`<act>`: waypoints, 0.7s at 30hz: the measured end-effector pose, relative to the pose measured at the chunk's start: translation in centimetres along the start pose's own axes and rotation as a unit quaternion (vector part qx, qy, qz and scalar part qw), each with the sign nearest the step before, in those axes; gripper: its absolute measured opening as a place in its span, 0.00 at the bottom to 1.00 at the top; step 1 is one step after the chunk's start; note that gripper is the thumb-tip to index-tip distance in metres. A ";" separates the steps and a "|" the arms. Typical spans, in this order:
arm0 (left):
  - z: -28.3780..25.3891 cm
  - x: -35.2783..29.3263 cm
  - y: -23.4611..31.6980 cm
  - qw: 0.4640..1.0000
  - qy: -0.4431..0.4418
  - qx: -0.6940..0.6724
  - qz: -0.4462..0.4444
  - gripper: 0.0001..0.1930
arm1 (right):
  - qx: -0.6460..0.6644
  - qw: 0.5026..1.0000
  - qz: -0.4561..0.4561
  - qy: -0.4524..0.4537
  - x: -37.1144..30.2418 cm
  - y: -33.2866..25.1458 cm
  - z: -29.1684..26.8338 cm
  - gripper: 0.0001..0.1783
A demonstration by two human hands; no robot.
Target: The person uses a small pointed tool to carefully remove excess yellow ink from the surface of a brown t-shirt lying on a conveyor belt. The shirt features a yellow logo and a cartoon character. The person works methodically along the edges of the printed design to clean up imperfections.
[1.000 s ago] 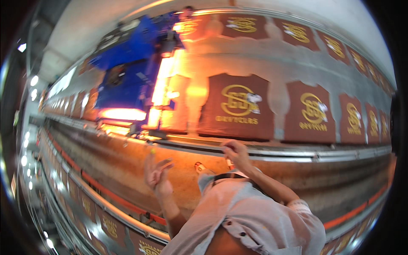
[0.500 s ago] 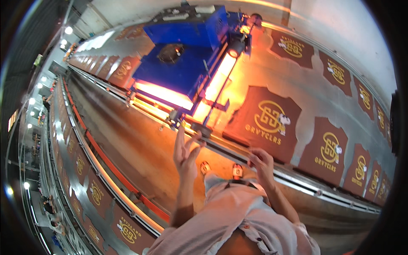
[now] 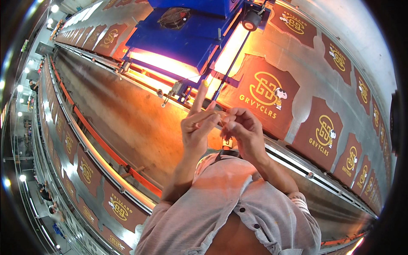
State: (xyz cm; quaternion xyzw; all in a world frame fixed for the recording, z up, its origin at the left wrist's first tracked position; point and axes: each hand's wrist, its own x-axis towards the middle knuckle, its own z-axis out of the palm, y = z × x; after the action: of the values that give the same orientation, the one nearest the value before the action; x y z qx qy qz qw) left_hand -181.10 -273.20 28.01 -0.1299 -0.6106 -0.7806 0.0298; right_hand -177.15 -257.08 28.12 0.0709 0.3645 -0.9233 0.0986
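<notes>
My left hand (image 3: 196,129) and my right hand (image 3: 250,132) meet in front of my waist. On the left one, the index finger points up, with a yellow spot at its tip, while the thumb presses toward another finger. The right fingertips are pinched together against the left fingers. Anything between them is too small to make out. Just beyond the hands lies a brown T-shirt-shaped fabric panel (image 3: 265,117) with a yellow print and a white cartoon dog. Near the left fingertips is the corner of a blue heater machine (image 3: 170,49), glowing orange underneath.
More printed brown panels (image 3: 319,131) lie along the long metal table (image 3: 297,102) on my right. A second table with panels (image 3: 87,170) runs at left, behind an orange rail (image 3: 102,146). An aisle floor (image 3: 127,114) lies between. Distant people (image 3: 44,193) stand far left.
My hands have come together from apart, the right moving left to the left fingers. The blue heater and nearest panel now appear higher in view.
</notes>
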 end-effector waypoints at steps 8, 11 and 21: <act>-4.4 2.1 3.6 0.989 0.099 -0.011 0.108 0.10 | 0.204 0.972 -0.015 -0.115 -0.4 -1.9 -0.1 0.42; -4.5 2.4 4.6 0.985 0.133 -0.021 0.106 0.11 | 0.226 0.965 -0.024 -0.131 -0.5 -2.1 0.4 0.43; -5.7 1.2 3.8 0.986 0.151 -0.003 0.067 0.12 | 0.214 0.837 -0.190 -0.466 -6.1 -7.5 2.7 0.32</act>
State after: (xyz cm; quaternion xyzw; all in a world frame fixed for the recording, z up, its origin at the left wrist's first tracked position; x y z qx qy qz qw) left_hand -182.42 -279.48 30.60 -0.0510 -0.5866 -0.7894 0.1739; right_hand -173.19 -252.74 36.27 -0.4195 0.0753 -0.9025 0.0616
